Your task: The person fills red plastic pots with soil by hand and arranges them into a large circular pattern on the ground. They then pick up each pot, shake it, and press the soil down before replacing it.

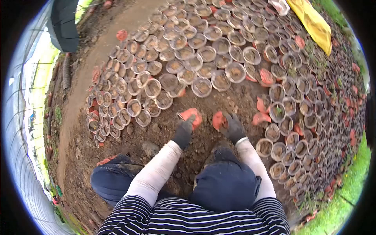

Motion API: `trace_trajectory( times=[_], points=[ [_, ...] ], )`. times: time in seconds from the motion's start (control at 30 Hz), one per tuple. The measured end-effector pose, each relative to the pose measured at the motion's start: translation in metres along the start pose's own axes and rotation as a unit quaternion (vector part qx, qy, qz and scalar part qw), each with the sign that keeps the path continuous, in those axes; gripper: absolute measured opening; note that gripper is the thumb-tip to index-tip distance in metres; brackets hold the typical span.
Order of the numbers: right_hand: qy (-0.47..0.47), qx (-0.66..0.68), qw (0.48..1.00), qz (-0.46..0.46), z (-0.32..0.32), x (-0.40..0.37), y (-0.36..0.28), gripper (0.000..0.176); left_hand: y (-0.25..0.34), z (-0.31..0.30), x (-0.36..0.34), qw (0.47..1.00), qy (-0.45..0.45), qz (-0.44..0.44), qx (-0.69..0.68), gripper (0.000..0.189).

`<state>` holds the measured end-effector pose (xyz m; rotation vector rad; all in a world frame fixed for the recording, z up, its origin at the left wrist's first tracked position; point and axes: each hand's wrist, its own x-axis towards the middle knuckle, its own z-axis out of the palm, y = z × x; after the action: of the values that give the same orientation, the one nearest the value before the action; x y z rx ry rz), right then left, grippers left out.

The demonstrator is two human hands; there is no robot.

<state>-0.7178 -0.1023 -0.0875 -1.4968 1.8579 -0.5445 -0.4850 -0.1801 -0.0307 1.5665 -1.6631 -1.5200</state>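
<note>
Both my hands wear dark gloves and are out over the bare soil point(172, 158) in front of my knees. A red plastic pot point(194, 116) is in my left hand point(184, 132), its thumb side closed on the pot's near edge. My right hand point(234, 129) has its fingers around another red, crumpled pot point(219, 120) with dark soil at its opening. A small gap separates the two pots. Just beyond them stand soil-filled pots, the nearest being one with a pale rim point(201, 87).
Rows of filled pots point(235, 72) spread ahead and to the right. Loose red pots point(261, 118) lie right of my hands. A yellow sheet point(311, 23) is at the upper right, a dark umbrella-like object point(62, 29) at the upper left. A stone point(150, 149) lies by my left forearm.
</note>
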Motion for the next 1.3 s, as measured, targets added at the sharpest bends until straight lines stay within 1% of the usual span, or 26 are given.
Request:
trace_trajectory(
  times=[0.07,0.17,0.2,0.23,0.33,0.4,0.43,0.47,0.5,0.57,0.63,0.67,0.73,0.77,0.83,0.9,0.93,1.0,1.03,1.07,1.1,1.13,1.17,1.2,1.27,1.3],
  points=[
    [0.133,0.058,0.988,-0.056,0.006,-0.004,-0.005,0.065,-0.014,0.002,-0.002,1.000,0.002,0.016,-0.015,0.040],
    [0.133,0.051,0.987,-0.068,0.001,-0.002,0.000,0.063,-0.035,0.007,0.003,0.985,0.039,-0.050,-0.163,0.035],
    [0.048,-0.008,0.999,-0.021,-0.006,0.000,0.002,0.059,-0.030,0.006,0.004,0.975,0.036,-0.098,-0.197,0.036],
    [0.089,0.018,0.996,-0.021,-0.010,0.005,0.000,0.059,-0.025,0.005,0.011,0.963,0.032,-0.141,-0.228,0.037],
    [0.182,0.103,0.977,-0.040,-0.035,0.002,-0.032,0.063,-0.039,0.011,0.015,0.956,0.021,-0.115,-0.268,0.039],
    [0.115,0.170,0.977,-0.058,-0.047,0.003,-0.052,0.066,-0.049,0.014,0.025,0.994,-0.078,0.074,-0.010,0.040],
    [0.079,0.205,0.973,-0.064,-0.046,0.001,-0.058,0.068,-0.055,0.015,0.025,0.988,-0.120,0.096,0.006,0.041],
    [0.099,0.184,0.974,-0.081,-0.035,0.002,-0.056,0.074,-0.061,0.016,0.024,0.979,-0.163,0.118,0.021,0.041],
    [0.126,0.259,0.954,-0.084,-0.021,0.003,-0.049,0.075,-0.057,0.022,0.024,0.974,-0.198,0.071,-0.081,0.043],
    [0.179,0.401,0.894,-0.090,0.001,0.009,-0.039,0.077,-0.033,0.033,0.021,0.917,-0.233,-0.045,-0.320,0.048],
    [0.148,0.582,0.795,-0.088,-0.010,-0.006,-0.072,0.079,0.019,0.037,0.009,0.775,-0.221,-0.180,-0.564,0.054],
    [0.131,0.663,0.732,-0.086,-0.016,-0.012,-0.082,0.080,0.031,0.039,0.006,0.730,-0.237,-0.180,-0.615,0.055],
    [0.035,0.602,0.792,-0.091,-0.002,-0.011,-0.069,0.078,0.047,0.043,0.003,0.630,-0.269,-0.180,-0.706,0.057],
    [-0.014,0.567,0.819,-0.091,0.004,-0.012,-0.060,0.077,0.051,0.043,0.002,0.638,-0.272,-0.169,-0.700,0.058],
    [-0.057,0.577,0.812,-0.063,0.001,-0.008,-0.062,0.075,0.056,0.044,0.004,0.652,-0.281,-0.146,-0.689,0.058],
    [-0.058,0.612,0.788,-0.019,0.006,-0.010,-0.060,0.074,0.061,0.045,0.002,0.732,-0.275,-0.129,-0.609,0.058],
    [-0.083,0.597,0.798,-0.006,0.006,-0.010,-0.055,0.075,0.060,0.046,-0.001,0.768,-0.271,-0.120,-0.568,0.058],
    [-0.031,0.535,0.841,-0.069,0.009,-0.016,-0.031,0.076,0.037,0.042,0.006,0.909,-0.282,0.001,-0.307,0.055],
    [-0.004,0.503,0.858,-0.101,0.005,-0.018,-0.024,0.077,0.031,0.043,0.008,0.907,-0.272,-0.021,-0.322,0.053],
    [0.037,0.127,0.987,-0.097,-0.017,-0.013,0.001,0.072,0.024,0.045,0.010,0.904,-0.261,-0.043,-0.337,0.051],
    [0.134,-0.011,0.989,-0.065,-0.030,-0.017,0.028,0.062,0.017,0.046,0.012,0.900,-0.250,-0.065,-0.352,0.049],
    [0.225,-0.151,0.962,-0.033,-0.038,-0.021,0.058,0.053,0.020,0.043,0.012,0.853,-0.232,-0.140,-0.446,0.048],
    [0.212,-0.210,0.954,0.015,-0.053,-0.023,0.085,0.044,0.023,0.041,0.014,0.792,-0.209,-0.213,-0.532,0.047],
    [0.198,-0.267,0.941,0.062,-0.064,-0.026,0.108,0.036,0.016,0.044,0.015,0.794,-0.194,-0.187,-0.544,0.047],
    [0.190,-0.326,0.924,0.056,-0.064,-0.029,0.152,0.032,-0.056,0.046,0.030,0.938,-0.189,-0.040,-0.286,0.047],
    [0.185,-0.353,0.916,0.053,-0.063,-0.028,0.163,0.031,-0.072,0.048,0.033,0.961,-0.180,0.000,-0.208,0.047]
  ],
)
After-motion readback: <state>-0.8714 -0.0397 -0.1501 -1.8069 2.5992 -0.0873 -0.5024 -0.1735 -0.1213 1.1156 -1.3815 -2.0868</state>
